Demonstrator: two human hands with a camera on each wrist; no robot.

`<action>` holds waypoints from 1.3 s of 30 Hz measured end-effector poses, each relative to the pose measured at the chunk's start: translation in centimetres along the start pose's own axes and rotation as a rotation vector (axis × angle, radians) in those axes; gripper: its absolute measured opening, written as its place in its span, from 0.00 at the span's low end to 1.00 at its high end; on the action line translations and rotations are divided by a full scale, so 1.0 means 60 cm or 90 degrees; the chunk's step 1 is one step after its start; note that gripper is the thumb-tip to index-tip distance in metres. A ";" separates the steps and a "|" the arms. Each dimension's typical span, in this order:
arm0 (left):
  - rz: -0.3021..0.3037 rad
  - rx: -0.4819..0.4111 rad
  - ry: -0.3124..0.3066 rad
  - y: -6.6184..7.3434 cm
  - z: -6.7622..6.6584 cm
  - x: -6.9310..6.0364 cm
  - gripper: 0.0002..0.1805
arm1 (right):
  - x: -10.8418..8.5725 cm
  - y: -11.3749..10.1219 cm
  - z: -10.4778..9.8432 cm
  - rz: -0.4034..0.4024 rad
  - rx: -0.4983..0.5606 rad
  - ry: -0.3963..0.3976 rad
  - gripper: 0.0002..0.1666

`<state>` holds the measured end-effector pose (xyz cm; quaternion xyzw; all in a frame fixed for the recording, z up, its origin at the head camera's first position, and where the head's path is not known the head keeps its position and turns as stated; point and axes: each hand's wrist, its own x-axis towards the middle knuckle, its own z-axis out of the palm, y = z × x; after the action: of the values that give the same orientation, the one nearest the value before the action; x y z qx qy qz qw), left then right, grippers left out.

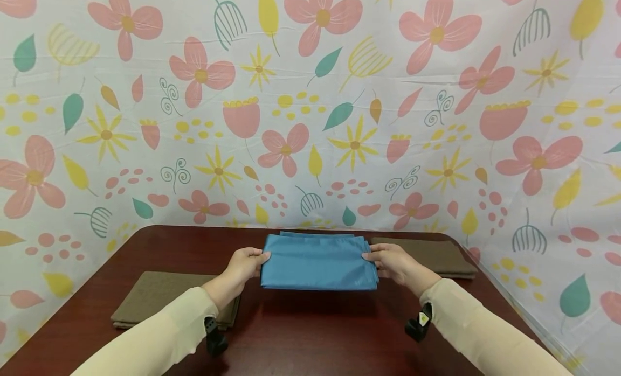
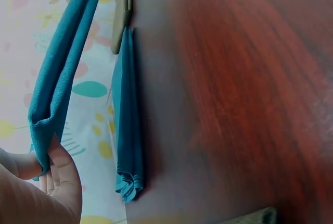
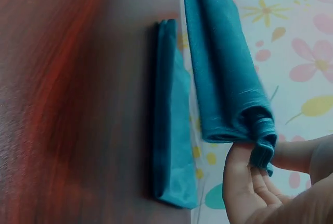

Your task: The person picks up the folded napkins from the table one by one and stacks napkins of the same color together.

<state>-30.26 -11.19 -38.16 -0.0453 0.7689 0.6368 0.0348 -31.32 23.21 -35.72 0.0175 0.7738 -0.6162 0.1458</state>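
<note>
A folded blue cloth (image 1: 317, 263) is held up over the table, its near face turned towards me. My left hand (image 1: 242, 271) pinches its left edge, thumb on the near face. At the opposite edge my right hand (image 1: 398, 265) grips it in the same way. The left wrist view shows the thumb and fingers (image 2: 62, 172) closed on the cloth's folded end. In the right wrist view a bunched corner sits between thumb and fingers. A second folded blue cloth (image 3: 174, 125) lies on the table beyond; the held one mostly hides it in the head view.
On the dark red-brown table (image 1: 310, 338), a folded brown cloth (image 1: 155, 295) lies at the left, partly behind my left forearm. Another brown cloth (image 1: 432, 256) is at the back right. A flower-patterned curtain (image 1: 310, 106) hangs behind the table's far edge.
</note>
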 end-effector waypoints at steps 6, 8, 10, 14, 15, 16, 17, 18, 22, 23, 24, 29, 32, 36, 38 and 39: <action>0.009 0.007 0.015 0.004 0.000 0.015 0.16 | 0.004 -0.015 0.005 -0.003 -0.004 0.015 0.30; 0.016 0.006 0.022 0.006 0.001 0.020 0.15 | 0.007 -0.018 0.006 -0.004 -0.004 0.029 0.29; 0.019 0.013 0.033 0.007 0.003 0.026 0.15 | 0.011 -0.020 0.007 -0.002 -0.007 0.034 0.30; 0.020 0.037 0.059 0.007 0.006 0.040 0.17 | 0.021 -0.023 0.007 0.000 0.001 0.026 0.35; 0.020 0.040 0.064 0.008 0.007 0.044 0.17 | 0.024 -0.023 0.007 0.001 0.009 0.022 0.36; 0.021 0.042 0.067 0.008 0.008 0.048 0.18 | 0.028 -0.024 0.006 0.001 0.016 0.021 0.38; 0.021 0.042 0.070 0.009 0.009 0.052 0.18 | 0.032 -0.025 0.006 0.000 0.021 0.018 0.39; 0.020 0.040 0.075 0.010 0.010 0.056 0.18 | 0.037 -0.025 0.006 0.003 0.031 0.023 0.39; 0.021 0.035 0.091 0.015 0.015 0.071 0.17 | 0.054 -0.026 0.004 0.007 0.034 0.038 0.39; 0.022 0.034 0.097 0.017 0.016 0.075 0.16 | 0.058 -0.026 0.004 0.008 0.036 0.041 0.39; 0.023 0.034 0.102 0.018 0.017 0.078 0.16 | 0.062 -0.026 0.003 0.010 0.036 0.043 0.39; 0.027 0.035 0.110 0.023 0.024 0.094 0.16 | 0.080 -0.024 -0.006 0.021 0.035 0.044 0.38; 0.027 0.034 0.115 0.021 0.024 0.103 0.16 | 0.092 -0.024 -0.007 0.025 0.023 0.046 0.39; 0.025 0.026 0.121 0.015 0.025 0.116 0.17 | 0.108 -0.025 -0.006 0.032 0.008 0.053 0.38; 0.023 0.024 0.124 0.013 0.026 0.122 0.17 | 0.115 -0.025 -0.006 0.039 0.006 0.063 0.38; 0.023 0.027 0.123 0.012 0.028 0.125 0.17 | 0.119 -0.025 -0.006 0.043 0.010 0.069 0.38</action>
<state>-37.82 -9.61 -38.61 -0.0922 0.7826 0.6136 -0.0503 -38.52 22.13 -35.98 0.0784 0.7745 -0.6152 0.1244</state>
